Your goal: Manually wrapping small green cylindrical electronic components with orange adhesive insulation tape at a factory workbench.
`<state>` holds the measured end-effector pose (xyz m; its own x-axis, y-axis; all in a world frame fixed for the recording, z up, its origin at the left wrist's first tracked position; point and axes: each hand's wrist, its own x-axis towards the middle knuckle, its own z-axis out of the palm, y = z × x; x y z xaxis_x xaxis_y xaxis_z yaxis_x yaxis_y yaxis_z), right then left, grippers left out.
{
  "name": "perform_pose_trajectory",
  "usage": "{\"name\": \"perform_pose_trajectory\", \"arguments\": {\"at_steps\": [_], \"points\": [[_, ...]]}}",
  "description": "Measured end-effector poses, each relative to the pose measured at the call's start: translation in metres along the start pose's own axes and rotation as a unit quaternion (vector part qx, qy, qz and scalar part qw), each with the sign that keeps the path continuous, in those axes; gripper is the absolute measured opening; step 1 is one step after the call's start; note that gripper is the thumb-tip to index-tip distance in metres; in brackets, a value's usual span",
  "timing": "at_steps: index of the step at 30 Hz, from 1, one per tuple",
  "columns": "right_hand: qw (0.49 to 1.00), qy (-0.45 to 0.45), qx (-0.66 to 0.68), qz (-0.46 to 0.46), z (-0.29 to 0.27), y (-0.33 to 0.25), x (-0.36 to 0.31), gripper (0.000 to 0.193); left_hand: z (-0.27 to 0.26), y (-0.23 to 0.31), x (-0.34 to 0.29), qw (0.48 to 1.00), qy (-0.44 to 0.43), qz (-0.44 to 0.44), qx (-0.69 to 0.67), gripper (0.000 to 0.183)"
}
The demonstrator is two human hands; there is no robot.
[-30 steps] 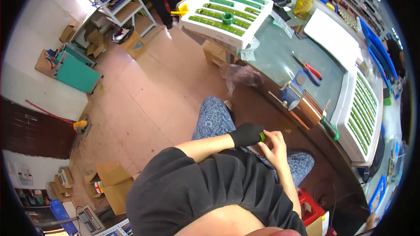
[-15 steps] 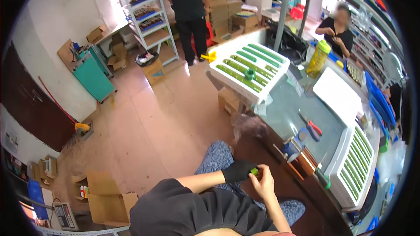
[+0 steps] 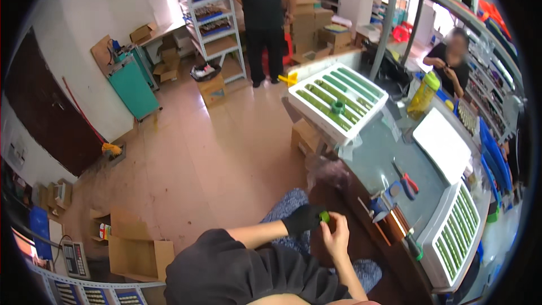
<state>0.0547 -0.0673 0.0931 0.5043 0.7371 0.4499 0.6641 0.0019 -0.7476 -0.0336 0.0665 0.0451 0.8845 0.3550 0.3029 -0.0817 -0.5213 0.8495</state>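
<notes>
My left hand (image 3: 303,221), in a black glove, holds a small green piece (image 3: 324,217) above my lap. The thumb and fingers of my bare right hand (image 3: 337,237) are bent together against the piece's right side. Its exact kind is too small to make out, and the gloved fingers are hard to tell apart. To the right, at the bench edge, stands a blue and copper-coloured fixture (image 3: 385,206). Red-handled pliers (image 3: 407,185) lie just beyond it, and a green-handled tool (image 3: 416,250) is on its near side.
The grey bench (image 3: 370,161) bears a white tray with green strips (image 3: 353,131) at its far end and a similar tray (image 3: 432,260) nearby. A yellow bottle (image 3: 423,96) stands behind. An open cardboard box (image 3: 132,257) is at left; two other people are farther off.
My view has swung slightly, so the bench and room sit farther right and lower. Both hands stay together at the green piece, which shows a little more now.
</notes>
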Motion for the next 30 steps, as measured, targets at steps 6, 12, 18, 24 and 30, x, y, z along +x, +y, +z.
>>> {"name": "perform_pose_trajectory", "arguments": {"at_steps": [6, 12, 18, 24, 30], "points": [[0.925, -0.059, 0.301, 0.225, 0.007, 0.004, 0.01, 0.025, -0.059, 0.025, 0.014, 0.93, -0.172, -0.147, -0.29, 0.027], [0.828, -0.056, 0.456, 0.32, 0.003, 0.019, 0.001, 0.04, -0.104, 0.014, 0.079, 0.97, -0.124, -0.081, -0.194, 0.032], [0.833, -0.09, 0.329, 0.435, -0.018, 0.076, -0.093, 0.03, -0.217, 0.076, 0.286, 0.945, 0.062, 0.026, 0.321, 0.054], [0.837, -0.053, 0.245, 0.485, -0.027, 0.105, -0.168, 0.025, -0.192, 0.004, 0.397, 0.889, -0.068, -0.081, 0.445, 0.06], [0.823, -0.047, 0.251, 0.508, -0.033, 0.1, -0.167, 0.024, -0.18, -0.002, 0.408, 0.881, -0.143, -0.092, 0.442, 0.053]]}}
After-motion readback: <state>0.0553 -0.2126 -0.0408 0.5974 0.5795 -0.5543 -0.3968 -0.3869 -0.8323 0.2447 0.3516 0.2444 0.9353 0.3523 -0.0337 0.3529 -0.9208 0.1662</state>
